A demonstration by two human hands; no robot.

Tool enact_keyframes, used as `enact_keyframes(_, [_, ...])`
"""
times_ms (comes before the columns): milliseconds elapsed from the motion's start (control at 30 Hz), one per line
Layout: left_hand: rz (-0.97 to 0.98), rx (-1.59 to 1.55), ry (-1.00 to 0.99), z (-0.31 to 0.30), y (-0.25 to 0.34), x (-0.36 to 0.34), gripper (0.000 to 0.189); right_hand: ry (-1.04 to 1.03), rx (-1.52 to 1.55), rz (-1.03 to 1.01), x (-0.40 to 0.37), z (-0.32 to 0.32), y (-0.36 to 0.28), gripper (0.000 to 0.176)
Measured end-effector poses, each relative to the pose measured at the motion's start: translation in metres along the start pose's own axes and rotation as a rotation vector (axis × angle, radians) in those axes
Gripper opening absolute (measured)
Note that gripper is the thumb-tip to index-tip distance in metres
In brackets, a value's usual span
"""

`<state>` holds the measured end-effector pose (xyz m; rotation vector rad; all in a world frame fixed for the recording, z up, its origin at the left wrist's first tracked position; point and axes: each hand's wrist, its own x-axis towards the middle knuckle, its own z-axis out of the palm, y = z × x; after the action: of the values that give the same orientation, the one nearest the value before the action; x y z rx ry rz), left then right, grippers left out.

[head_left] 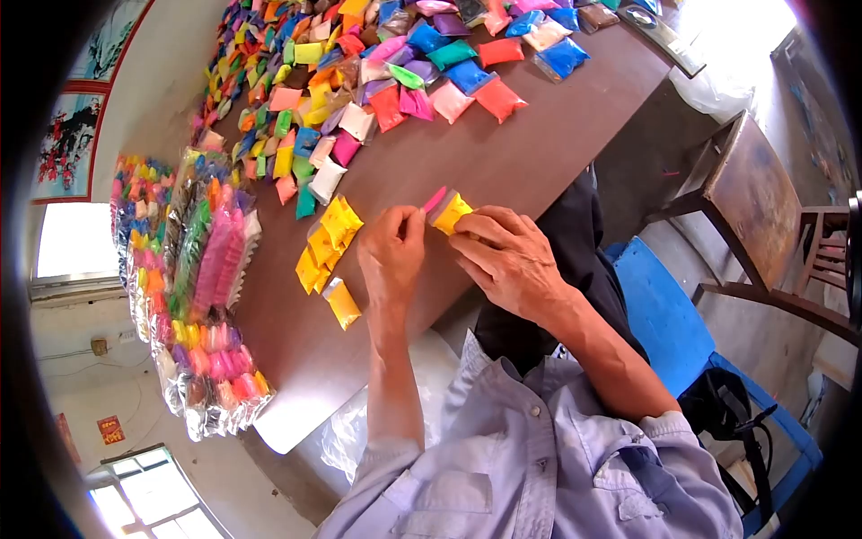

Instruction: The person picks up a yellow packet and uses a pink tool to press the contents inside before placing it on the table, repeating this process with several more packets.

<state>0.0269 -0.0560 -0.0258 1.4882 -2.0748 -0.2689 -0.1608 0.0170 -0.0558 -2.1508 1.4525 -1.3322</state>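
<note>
My right hand (510,256) pinches a small clear bag of yellow clay-like material (452,214) above the brown table (530,148). Thumb and forefinger of my left hand (393,247) are closed at the end of a slim pink strip (435,198), which overlaps the bag's clear top edge. Left of that hand lies a small pile of similar yellow bags (329,235). One single yellow bag (342,304) rests apart, nearer my left wrist.
Many small bags in mixed colours (386,76) cover the far part of the table. Large clear packs (220,256) stand stacked along its left edge. To the right are a blue chair (664,301) and a wooden stool (752,193). Clear plastic (359,431) hangs below the near edge.
</note>
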Motion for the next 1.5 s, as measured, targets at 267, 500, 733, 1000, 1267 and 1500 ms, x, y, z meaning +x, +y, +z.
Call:
enact_keyframes(267, [-0.130, -0.132, 0.066, -0.011, 0.013, -0.004, 0.015, 0.039, 0.056, 0.026, 0.000, 0.001, 0.004, 0.035])
enact_keyframes(500, [-0.209, -0.112, 0.113, 0.020, 0.012, -0.014, 0.012, 0.267, 0.237, 0.163, 0.001, -0.008, 0.018, 0.028])
enact_keyframes(733, [-0.137, -0.438, -0.217, 0.045, 0.092, -0.012, 0.017, 0.852, 0.939, 0.764, 0.011, -0.070, 0.034, 0.026])
enact_keyframes(1000, [-0.219, 0.041, 0.270, -0.002, -0.001, -0.022, 0.010, 0.860, 0.991, 0.814, -0.017, -0.077, 0.053, 0.028])
enact_keyframes(1267, [-0.249, -0.123, 0.027, 0.033, 0.040, -0.005, 0.013, 0.832, 1.014, 0.817, -0.016, -0.078, 0.037, 0.028])
enact_keyframes(1500, [-0.101, -0.391, -0.187, 0.067, 0.120, -0.015, 0.020, 0.823, 1.037, 0.776, -0.008, -0.100, 0.018, 0.031])
